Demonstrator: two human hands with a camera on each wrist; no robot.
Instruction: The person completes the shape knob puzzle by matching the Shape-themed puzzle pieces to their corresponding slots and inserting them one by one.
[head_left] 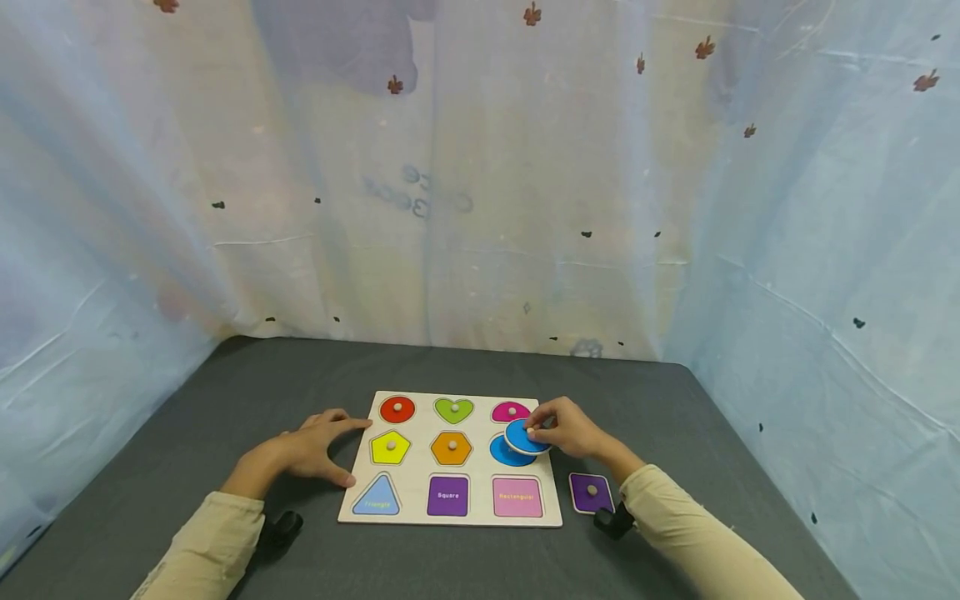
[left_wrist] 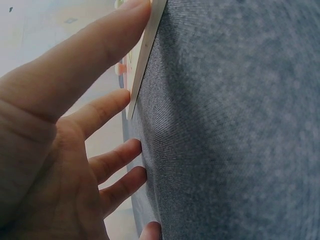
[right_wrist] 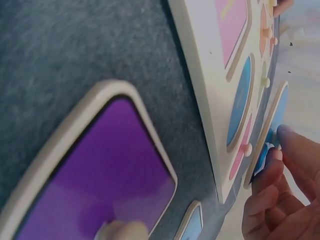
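A cream puzzle board with coloured shapes lies on the table. My right hand pinches the knob of a blue oval puzzle piece, held tilted over the board's blue oval recess. In the right wrist view, a gap shows between the lifted oval piece and the board. My left hand is spread at the board's left edge, thumb and index finger touching it. The red circle, green heart, yellow pentagon and orange hexagon have knobs.
A purple square piece with a knob lies right of the board, near my right wrist. A light-blue piece lies beyond it in the right wrist view. Printed curtains hang behind the dark table.
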